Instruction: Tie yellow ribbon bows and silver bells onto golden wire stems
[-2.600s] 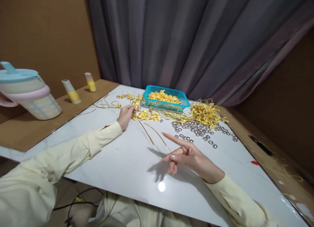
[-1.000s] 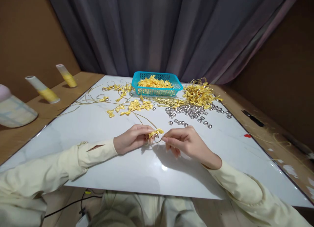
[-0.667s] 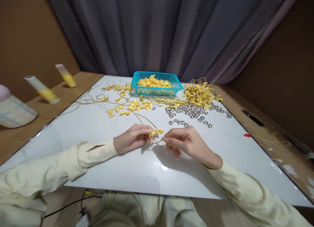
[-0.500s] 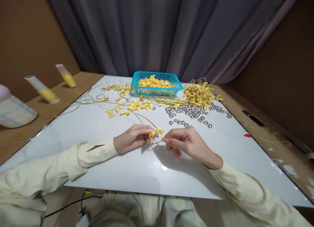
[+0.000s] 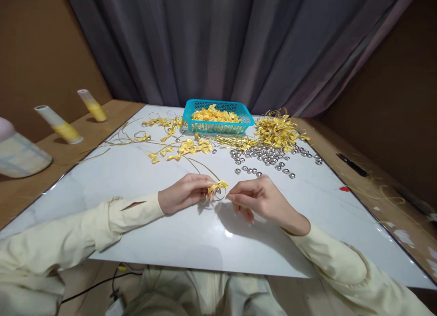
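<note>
My left hand [image 5: 187, 193] pinches a yellow ribbon bow [image 5: 218, 186] above the middle of the table. A silver bead [image 5: 218, 191] sits against the bow, and a thin gold cord [image 5: 223, 198] curves in a loop below it. Longer cord ends trail from the bow toward the back left. My right hand [image 5: 256, 197] is closed, with thumb and index finger pinched at the right side of the loop. The cord seems to run into those fingertips, though the exact grip is too small to see clearly.
A teal basket [image 5: 218, 128] of yellow bows stands at the back. Silver beads [image 5: 269, 154] and a heap of corded bows [image 5: 278, 129] lie back right. Loose bows [image 5: 187, 146] lie left of centre. Two spools [image 5: 61, 127], a lidded container [image 5: 22, 152] and black snips [image 5: 351, 164] flank the table.
The bow has turned slightly, so its bead shows more clearly. The short stretch of cord at my right fingertips is less visible. Both hands are almost where they were.
</note>
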A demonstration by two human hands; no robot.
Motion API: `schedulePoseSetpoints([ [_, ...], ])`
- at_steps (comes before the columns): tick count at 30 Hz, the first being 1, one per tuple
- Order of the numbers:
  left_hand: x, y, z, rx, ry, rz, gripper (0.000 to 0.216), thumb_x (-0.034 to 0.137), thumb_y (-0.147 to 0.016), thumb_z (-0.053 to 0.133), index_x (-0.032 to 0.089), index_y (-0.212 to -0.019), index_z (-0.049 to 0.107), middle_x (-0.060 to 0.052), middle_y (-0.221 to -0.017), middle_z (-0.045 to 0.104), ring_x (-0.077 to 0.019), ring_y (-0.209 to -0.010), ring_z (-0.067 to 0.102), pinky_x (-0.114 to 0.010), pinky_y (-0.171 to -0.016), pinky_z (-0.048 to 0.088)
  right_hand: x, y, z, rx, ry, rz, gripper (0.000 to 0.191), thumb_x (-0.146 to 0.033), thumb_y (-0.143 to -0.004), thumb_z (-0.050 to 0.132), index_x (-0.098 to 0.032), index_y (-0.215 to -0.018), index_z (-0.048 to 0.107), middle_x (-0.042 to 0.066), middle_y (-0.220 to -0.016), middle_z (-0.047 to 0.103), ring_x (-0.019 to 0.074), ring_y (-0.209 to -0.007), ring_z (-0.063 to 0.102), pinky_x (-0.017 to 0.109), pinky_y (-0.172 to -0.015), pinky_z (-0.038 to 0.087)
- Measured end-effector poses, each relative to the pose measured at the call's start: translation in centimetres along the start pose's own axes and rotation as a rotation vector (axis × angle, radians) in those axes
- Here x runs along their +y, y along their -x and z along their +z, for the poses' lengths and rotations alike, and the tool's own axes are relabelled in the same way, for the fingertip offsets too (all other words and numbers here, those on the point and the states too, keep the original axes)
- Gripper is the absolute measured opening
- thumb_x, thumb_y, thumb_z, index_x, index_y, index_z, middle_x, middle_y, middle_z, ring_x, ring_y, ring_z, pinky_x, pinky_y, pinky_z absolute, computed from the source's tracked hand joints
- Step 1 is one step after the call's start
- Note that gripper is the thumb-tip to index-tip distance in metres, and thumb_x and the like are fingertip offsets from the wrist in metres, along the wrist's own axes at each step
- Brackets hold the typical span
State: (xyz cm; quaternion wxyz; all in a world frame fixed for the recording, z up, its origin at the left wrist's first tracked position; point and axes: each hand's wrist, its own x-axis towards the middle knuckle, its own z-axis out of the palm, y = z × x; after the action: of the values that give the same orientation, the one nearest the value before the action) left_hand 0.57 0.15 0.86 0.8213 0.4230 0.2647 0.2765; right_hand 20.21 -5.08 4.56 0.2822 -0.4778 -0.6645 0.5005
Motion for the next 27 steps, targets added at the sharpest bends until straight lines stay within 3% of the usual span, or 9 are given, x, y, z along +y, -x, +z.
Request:
schedulePoseSetpoints([
  [9, 0.0, 0.0, 0.0, -0.002, -0.033, -0.004, 0.021, 0.028, -0.068, 0.074, 0.008, -0.067, 0.068, -0.004, -0.062, 0.061, -0.0103, -0.059, 0.053, -0.019, -0.058, 0.04, -0.3, 0.0, 0.1, -0.018, -0.045, 0.066, 0.025, -0.025, -0.079, 0.056, -0.013, -0.058, 0.061, -0.001, -0.04, 0.056, 0.0077, -0.031, 0.049, 0.018, -0.039, 0.038],
  [19, 0.2, -0.1, 0.4, 0.018, 0.03, 0.028, 0.017, 0.022, -0.07, 0.07, 0.008, -0.064, 0.064, -0.003, -0.061, 0.059, -0.0094, -0.059, 0.052, -0.019, -0.059, 0.041, 0.0, -0.1, 0.7, 0.069, 0.048, -0.056, 0.025, -0.025, -0.083, 0.053, -0.014, -0.062, 0.061, -0.003, -0.037, 0.054, 0.0081, -0.033, 0.051, 0.018, -0.042, 0.04],
  [27, 0.2, -0.1, 0.3, 0.018, 0.035, 0.044, 0.017, 0.023, -0.072, 0.07, 0.008, -0.064, 0.064, -0.003, -0.062, 0.058, -0.0096, -0.062, 0.052, -0.018, -0.061, 0.042, 0.0, -0.2, 1.0, 0.087, 0.014, -0.059, 0.026, -0.029, -0.084, 0.053, -0.014, -0.065, 0.062, -0.003, -0.039, 0.055, 0.0093, -0.035, 0.053, 0.019, -0.043, 0.041],
])
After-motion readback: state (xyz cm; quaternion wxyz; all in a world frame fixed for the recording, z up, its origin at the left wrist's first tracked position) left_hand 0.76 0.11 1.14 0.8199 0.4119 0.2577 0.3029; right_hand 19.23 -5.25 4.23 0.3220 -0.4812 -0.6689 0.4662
